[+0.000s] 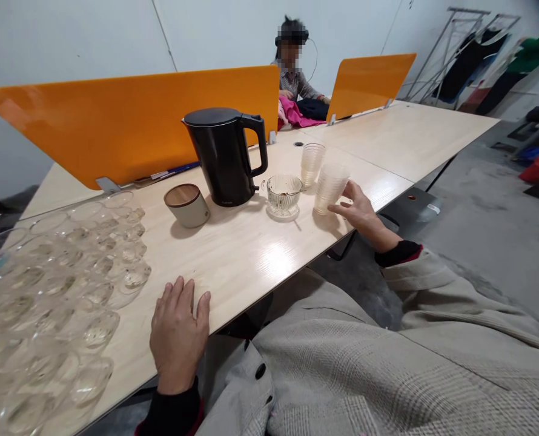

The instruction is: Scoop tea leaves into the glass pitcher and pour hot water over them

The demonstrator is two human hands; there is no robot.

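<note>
Checked coat [315,357] lies nearest; left hand [178,333] rests flat on tabletop [233,254]; nearer right hand [364,213] flanks upright cup stack [330,183] rightward, grip unclear.

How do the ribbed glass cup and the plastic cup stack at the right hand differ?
The ribbed glass cup is low and wide; the plastic cup stack is taller and narrower. The right hand is at the stack; the glass cup is untouched. Dark bits show in the glass cup, none clearly in the stack. Both look translucent.
</note>
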